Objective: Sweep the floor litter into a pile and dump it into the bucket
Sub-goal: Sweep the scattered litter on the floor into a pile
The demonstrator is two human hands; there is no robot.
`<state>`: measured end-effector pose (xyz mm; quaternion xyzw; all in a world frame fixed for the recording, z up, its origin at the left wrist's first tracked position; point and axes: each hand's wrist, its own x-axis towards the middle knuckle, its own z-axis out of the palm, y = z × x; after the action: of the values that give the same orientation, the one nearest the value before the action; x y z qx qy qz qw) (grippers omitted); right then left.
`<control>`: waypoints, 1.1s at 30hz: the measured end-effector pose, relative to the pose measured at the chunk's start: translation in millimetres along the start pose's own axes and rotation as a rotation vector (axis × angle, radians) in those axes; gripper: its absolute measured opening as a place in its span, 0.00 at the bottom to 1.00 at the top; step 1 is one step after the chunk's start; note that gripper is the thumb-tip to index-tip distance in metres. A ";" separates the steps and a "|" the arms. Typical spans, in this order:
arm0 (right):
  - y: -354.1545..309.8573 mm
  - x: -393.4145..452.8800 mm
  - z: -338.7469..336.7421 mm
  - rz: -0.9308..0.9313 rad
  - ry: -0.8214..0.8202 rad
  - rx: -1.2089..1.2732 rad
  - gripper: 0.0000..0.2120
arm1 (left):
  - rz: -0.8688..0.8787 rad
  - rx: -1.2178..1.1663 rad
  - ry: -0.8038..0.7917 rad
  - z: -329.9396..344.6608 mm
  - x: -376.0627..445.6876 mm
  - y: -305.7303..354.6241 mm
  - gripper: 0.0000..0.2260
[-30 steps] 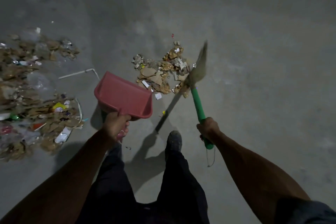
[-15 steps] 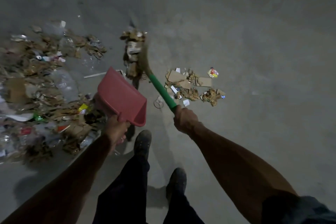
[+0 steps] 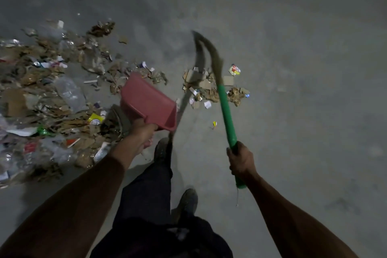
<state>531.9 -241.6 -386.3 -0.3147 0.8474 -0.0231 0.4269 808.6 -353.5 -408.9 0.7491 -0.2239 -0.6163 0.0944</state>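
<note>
Fingers of my right hand (image 3: 240, 159) curl round the green-handled straw broom (image 3: 225, 106); the small scatter of cardboard litter (image 3: 209, 90) lies ahead, the big pile (image 3: 52, 100) leftward, past my left hand (image 3: 142, 135) gripping the red plastic dustpan (image 3: 148, 102).

Grey concrete floor (image 3: 293, 111). Big litter spread (image 3: 48, 98) on left: cardboard scraps, clear plastic, wrappers. Smaller litter clump (image 3: 209, 90) mid-floor, well apart. Lone yellow scrap (image 3: 214, 124) nearby.

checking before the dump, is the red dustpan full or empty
Empty: the dustpan in the left hand shows only bare red plastic inside, no litter.
</note>
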 end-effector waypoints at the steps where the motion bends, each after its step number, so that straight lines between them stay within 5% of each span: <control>1: 11.4 -4.3 -5.0 0.056 0.026 0.047 0.08 | 0.001 0.008 -0.021 5.9 -2.6 1.2 0.08; 4: 38.5 -5.6 -18.6 0.199 0.077 0.174 0.11 | 0.020 0.023 -0.046 21.0 -8.5 3.6 0.11; 11: 37.6 36.9 -35.2 0.355 0.018 0.210 0.17 | 0.058 0.046 -0.079 32.5 -19.9 5.3 0.01; 24: -53.8 27.8 22.5 -0.273 -0.281 -0.462 0.10 | 0.055 0.134 0.049 1.0 -5.9 -29.1 0.08; 28: -21.5 -7.2 10.9 -0.305 -0.235 -0.289 0.07 | 0.060 0.140 0.041 1.0 -19.7 -32.3 0.09; 33: 29.4 -54.8 11.0 -0.082 -0.102 0.160 0.08 | 0.093 0.135 -0.012 12.1 -52.1 -33.2 0.06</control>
<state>548.9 -185.2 -363.5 -0.3149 0.8063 -0.0922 0.4921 796.9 -299.1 -379.5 0.7390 -0.3000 -0.5991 0.0707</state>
